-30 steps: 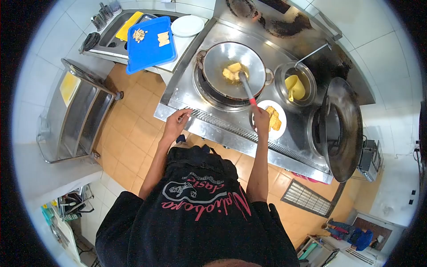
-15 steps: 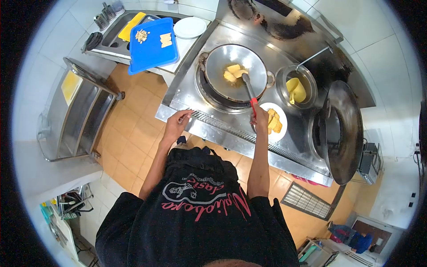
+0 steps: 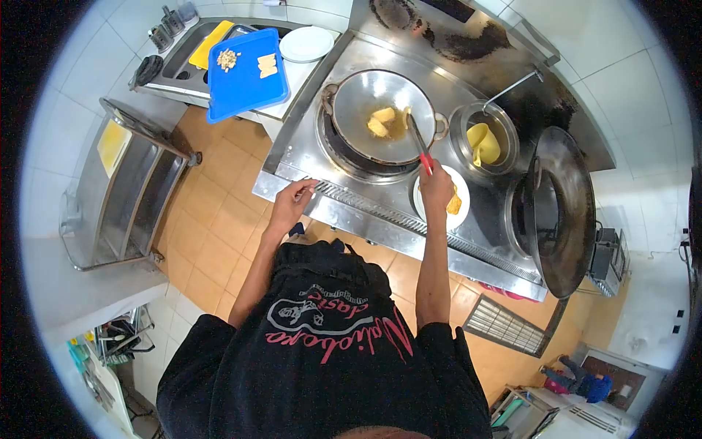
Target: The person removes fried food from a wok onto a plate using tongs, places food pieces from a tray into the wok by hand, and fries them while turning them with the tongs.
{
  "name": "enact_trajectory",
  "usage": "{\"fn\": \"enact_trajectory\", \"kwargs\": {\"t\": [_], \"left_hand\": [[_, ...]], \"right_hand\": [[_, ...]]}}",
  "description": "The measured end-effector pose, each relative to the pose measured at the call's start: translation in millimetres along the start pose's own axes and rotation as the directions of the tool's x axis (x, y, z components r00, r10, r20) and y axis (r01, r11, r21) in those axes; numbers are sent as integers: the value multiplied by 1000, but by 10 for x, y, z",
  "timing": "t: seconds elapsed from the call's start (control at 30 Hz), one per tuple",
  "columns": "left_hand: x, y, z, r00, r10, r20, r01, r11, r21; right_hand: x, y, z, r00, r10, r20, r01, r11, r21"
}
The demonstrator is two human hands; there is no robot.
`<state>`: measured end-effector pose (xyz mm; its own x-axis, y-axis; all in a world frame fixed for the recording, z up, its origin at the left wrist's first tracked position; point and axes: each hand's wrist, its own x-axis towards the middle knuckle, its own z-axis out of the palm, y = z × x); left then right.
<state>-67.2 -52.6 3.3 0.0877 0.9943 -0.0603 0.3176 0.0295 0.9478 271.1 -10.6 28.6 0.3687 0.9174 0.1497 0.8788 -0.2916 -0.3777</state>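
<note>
My right hand [image 3: 436,184] is closed round the red handle of metal tongs [image 3: 418,139]. The tongs reach into a steel wok [image 3: 358,110] on the stove, and a yellowish piece shows at their tips near the wok's right side. Yellow pieces [image 3: 379,123] lie in oil at the wok's bottom. Under my right hand is a white plate [image 3: 459,219] with browned pieces [image 3: 454,203], partly hidden. My left hand [image 3: 291,201] rests at the stove's front edge, fingers curled; whether it holds anything is too small to tell.
A pot [image 3: 512,139] with a yellow jug [image 3: 483,144] stands right of the wok. A large dark wok [image 3: 561,212] is tilted at the far right. A blue tray [image 3: 248,88] with cut pieces and white plates [image 3: 307,44] are at upper left. A person [image 3: 596,388] is at lower right.
The tongs have swung right inside the wok, away from the other pieces, taking a piece along. My right hand has shifted slightly right and covers more of the plate. My left hand has stayed put.
</note>
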Motion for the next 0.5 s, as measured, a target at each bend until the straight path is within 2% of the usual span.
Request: {"fn": "enact_trajectory", "kwargs": {"t": [0.03, 0.1, 0.2, 0.33, 0.43, 0.5], "left_hand": [[4, -10, 4, 1000, -15, 3, 15, 1000, 0], [-2, -28, 2, 1000, 3, -5, -3, 1000, -10], [-30, -58, -23, 1000, 13, -20, -13, 1000, -5], [-38, -97, -40, 999, 43, -27, -42, 999, 26], [-48, -95, -51, 1000, 12, -12, -11, 1000, 28], [-53, -81, -43, 1000, 14, -13, -13, 1000, 26]], "right_hand": [[1, -21, 11, 1000, 0, -1, 0, 1000, 0], [3, -51, 39, 994, -17, 110, 34, 987, -156], [-38, -56, 89, 991, -95, 92, 107, 984, -139], [-87, -93, 56, 990, -114, 82, 126, 979, -160], [-81, -145, -67, 989, -60, 135, 85, 979, -185], [-72, -182, -158, 980, 40, 193, -2, 981, -193]]}}
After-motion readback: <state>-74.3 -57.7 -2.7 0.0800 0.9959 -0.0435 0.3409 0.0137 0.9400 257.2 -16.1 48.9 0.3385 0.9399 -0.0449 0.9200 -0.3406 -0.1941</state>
